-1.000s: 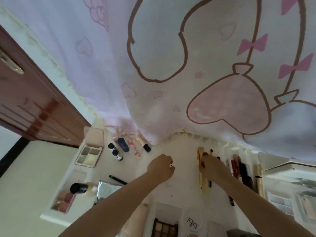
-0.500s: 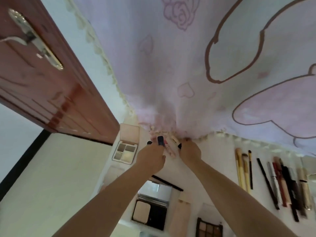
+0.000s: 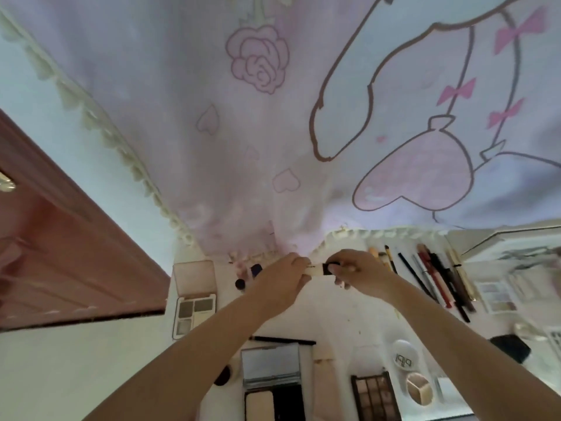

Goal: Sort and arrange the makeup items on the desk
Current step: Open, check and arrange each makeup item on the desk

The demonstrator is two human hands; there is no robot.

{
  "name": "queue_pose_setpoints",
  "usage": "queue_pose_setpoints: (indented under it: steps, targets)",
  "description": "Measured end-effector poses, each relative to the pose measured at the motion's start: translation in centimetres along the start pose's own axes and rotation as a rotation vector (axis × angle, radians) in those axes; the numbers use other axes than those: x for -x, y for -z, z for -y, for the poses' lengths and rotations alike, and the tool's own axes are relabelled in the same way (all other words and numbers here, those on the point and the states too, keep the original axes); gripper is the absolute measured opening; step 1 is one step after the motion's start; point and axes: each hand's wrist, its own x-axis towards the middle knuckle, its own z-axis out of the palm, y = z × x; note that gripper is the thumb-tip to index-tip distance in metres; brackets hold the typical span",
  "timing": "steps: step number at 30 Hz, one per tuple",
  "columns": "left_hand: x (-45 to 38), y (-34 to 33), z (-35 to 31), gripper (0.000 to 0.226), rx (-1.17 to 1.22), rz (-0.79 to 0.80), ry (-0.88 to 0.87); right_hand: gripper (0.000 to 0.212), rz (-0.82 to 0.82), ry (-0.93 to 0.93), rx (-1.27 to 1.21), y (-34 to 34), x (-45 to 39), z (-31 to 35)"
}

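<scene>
Both hands meet over the far middle of the white desk (image 3: 334,317) and hold one small cream tube with a black cap (image 3: 318,268). My left hand (image 3: 279,281) grips the cream end. My right hand (image 3: 358,275) pinches the black cap end. Behind my left hand lie a dark blue item (image 3: 256,270), a black round cap (image 3: 240,284) and a pink tube (image 3: 241,267), partly hidden. An open grey eyeshadow palette (image 3: 194,308) lies at the far left. A row of brushes and pencils (image 3: 431,281) lies to the right.
A pink printed curtain (image 3: 273,132) hangs down to the desk's back edge. A brown door (image 3: 60,253) stands at the left. Near me lie a mirrored compact (image 3: 271,378), a brown eyeshadow palette (image 3: 375,396), a white round compact (image 3: 403,358) and a black case (image 3: 510,347).
Both hands came away from the small bottles at the back left, toward the desk's middle, now holding the black-capped tube between them. The view swung right.
</scene>
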Motion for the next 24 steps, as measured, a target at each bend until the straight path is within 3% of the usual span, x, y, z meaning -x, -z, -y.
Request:
queue_pose_setpoints:
  steps: [3,5,8,17,19,21,24]
  targets:
    - [-0.4,1.4,-1.9,0.025,0.151,-0.014,-0.056,0.030,-0.070,-0.048,-0.246,1.6,1.2,0.5]
    - [-0.5,2.0,-2.9,0.021,0.311,-0.018,-0.041,0.032,-0.098,0.013,-0.297,2.5,1.7,0.6]
    - [-0.4,2.9,-3.8,0.017,0.568,0.010,0.038,0.024,-0.093,0.182,-0.206,3.8,2.2,0.5]
    - [0.5,3.6,-5.2,0.012,0.928,0.091,0.132,0.028,-0.156,0.436,0.076,4.9,2.4,0.1]
    - [0.6,3.9,-5.9,0.015,0.771,0.068,0.171,0.026,-0.177,0.414,0.067,4.6,2.3,0.5]
    - [0.4,4.1,-6.5,0.019,0.337,0.003,0.182,0.033,-0.202,0.372,0.085,4.0,1.9,1.3]
    - [0.4,4.1,-6.7,0.028,-0.029,-0.204,0.208,0.045,-0.267,0.304,0.172,3.7,1.0,3.3]
